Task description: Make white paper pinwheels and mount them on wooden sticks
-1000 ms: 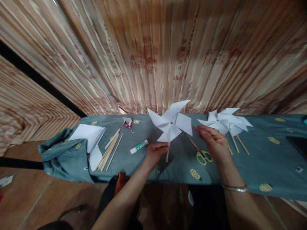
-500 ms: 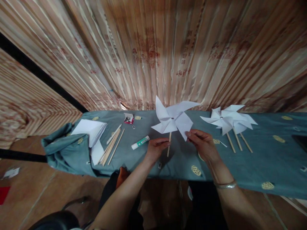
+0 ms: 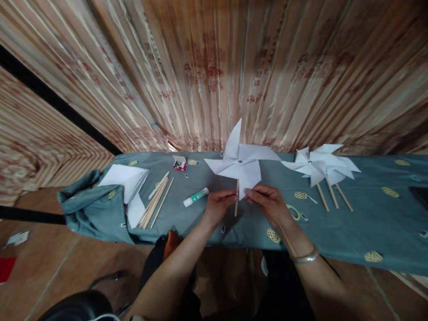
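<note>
In a narrow pinch of the left hand (image 3: 219, 205), the upright wooden stick (image 3: 236, 210) of a white paper pinwheel (image 3: 245, 166), with blades just above both hands. In a like pinch of the right hand (image 3: 270, 200), the tip of the lowest blade (image 3: 249, 178). Left of the hands, a glue stick (image 3: 195, 197), then thin rods (image 3: 154, 204); beyond the right hand, rightward, more pinwheels (image 3: 316, 164).

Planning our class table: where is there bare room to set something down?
The widest bare cloth lies between the resting pinwheels and the dark object at the right edge; a smaller patch, between red box and glue stick. Crowded: the left end, by paper and sticks; the middle, by held pinwheel, left hand and right hand.
</note>
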Demonstrator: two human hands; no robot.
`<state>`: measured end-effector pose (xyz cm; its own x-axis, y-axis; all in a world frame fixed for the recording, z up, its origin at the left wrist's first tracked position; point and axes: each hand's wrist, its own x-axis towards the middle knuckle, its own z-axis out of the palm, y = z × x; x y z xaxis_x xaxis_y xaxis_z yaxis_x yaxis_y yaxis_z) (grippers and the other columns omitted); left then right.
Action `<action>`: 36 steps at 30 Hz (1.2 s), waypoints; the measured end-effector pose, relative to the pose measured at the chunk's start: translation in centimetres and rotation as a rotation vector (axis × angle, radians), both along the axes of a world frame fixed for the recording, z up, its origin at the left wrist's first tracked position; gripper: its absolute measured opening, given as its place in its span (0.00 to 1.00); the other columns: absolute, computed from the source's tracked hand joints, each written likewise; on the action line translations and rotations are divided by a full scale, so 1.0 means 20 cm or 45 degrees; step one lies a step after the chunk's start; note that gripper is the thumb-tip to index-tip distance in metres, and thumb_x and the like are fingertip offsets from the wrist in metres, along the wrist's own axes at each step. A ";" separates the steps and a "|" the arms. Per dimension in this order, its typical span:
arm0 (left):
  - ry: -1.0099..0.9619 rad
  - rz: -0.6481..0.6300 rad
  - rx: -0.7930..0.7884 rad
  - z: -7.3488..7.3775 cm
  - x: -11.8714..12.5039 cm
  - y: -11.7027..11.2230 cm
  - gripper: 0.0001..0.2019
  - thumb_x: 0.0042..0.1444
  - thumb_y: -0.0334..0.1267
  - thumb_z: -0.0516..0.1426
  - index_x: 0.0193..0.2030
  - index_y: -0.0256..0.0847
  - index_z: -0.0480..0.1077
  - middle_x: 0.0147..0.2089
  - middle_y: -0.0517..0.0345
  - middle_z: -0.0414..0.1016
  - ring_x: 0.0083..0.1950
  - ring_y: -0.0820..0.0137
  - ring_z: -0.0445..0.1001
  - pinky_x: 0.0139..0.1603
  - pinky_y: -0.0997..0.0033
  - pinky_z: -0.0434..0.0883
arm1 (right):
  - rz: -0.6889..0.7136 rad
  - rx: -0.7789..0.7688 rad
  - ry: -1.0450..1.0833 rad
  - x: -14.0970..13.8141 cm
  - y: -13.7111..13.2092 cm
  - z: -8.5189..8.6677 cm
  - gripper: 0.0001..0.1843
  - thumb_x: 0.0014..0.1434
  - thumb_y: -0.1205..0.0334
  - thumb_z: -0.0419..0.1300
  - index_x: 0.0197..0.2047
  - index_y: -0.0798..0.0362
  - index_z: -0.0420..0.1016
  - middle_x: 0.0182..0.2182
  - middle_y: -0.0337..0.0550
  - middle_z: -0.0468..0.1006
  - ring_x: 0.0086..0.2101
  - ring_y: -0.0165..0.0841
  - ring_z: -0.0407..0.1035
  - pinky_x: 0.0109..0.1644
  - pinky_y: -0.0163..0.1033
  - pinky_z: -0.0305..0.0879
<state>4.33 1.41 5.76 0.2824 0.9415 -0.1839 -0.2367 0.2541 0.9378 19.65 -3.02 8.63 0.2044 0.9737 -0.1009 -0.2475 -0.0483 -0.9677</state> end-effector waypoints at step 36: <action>0.089 -0.017 0.035 0.01 -0.05 0.00 0.11 0.36 0.40 0.72 0.29 0.41 0.83 0.33 0.54 0.83 0.36 0.66 0.77 0.43 0.66 0.73 | -0.174 0.106 -0.305 0.17 -0.01 0.02 0.16 0.42 0.44 0.74 0.25 0.48 0.82 0.23 0.38 0.78 0.26 0.30 0.66 0.32 0.37 0.64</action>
<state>3.31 1.46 6.05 0.2822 0.9428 -0.1776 -0.1670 0.2306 0.9586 22.95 -3.17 9.05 0.3428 0.9383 0.0450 -0.0102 0.0516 -0.9986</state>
